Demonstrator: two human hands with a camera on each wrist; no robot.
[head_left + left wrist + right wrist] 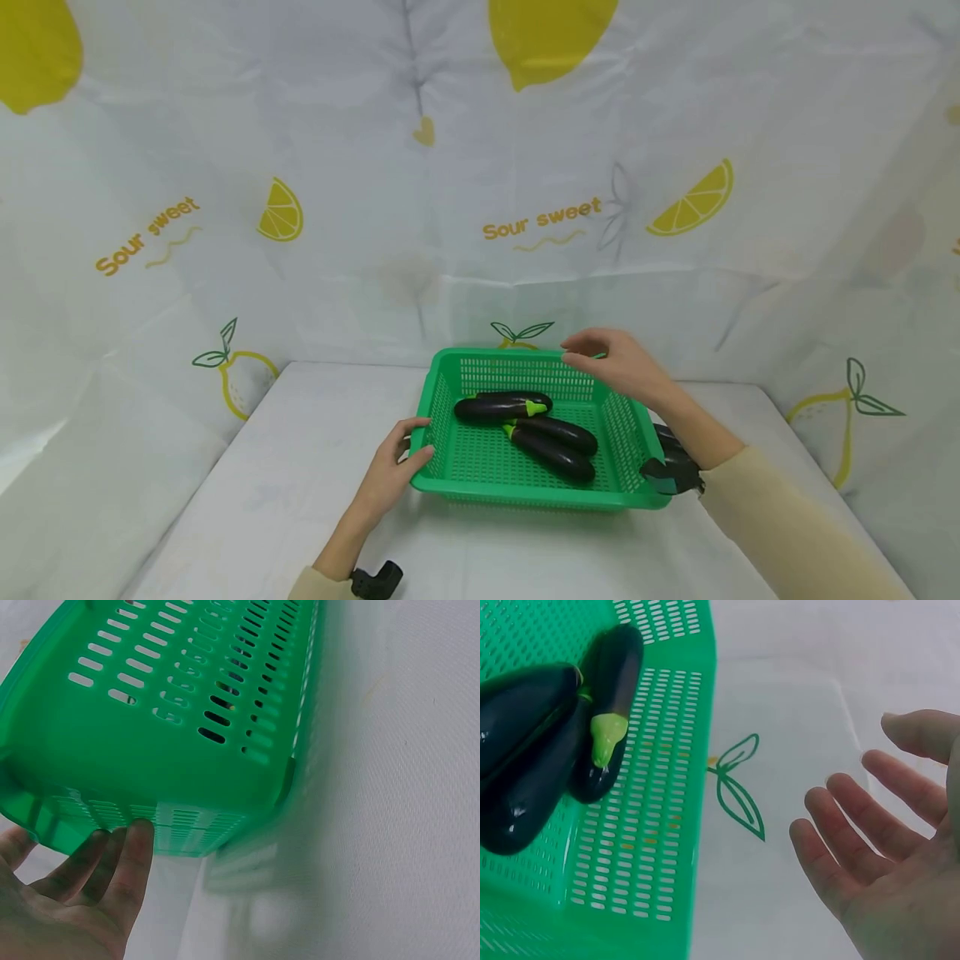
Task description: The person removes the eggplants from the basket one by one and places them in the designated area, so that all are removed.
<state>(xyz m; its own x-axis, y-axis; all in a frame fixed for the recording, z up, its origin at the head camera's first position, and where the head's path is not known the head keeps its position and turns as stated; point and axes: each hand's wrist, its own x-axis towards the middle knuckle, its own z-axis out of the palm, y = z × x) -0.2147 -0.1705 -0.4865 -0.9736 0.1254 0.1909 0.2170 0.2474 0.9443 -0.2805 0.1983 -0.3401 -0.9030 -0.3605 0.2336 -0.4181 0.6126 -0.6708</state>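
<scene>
Several dark purple eggplants (552, 454) with green stem ends lie in a green plastic basket (525, 498) with slotted walls. At the basket's left side my left hand (393, 462) holds the rim, thumb on the near part and fingers against the outer wall. The left wrist view shows those fingers (135, 862) touching the slotted wall from outside. Over the far right corner hovers my right hand (618, 362), its fingers loosely bent with nothing in them. In the right wrist view this hand (900, 847) is apart from the basket, palm in sight.
To the right of the basket, dark objects (670, 442) are partly hidden by my right forearm. A white cloth covers the table (300, 500). Behind it hangs a white sheet (360, 208) printed with lemons and lettering. Each wrist wears a black device (377, 579).
</scene>
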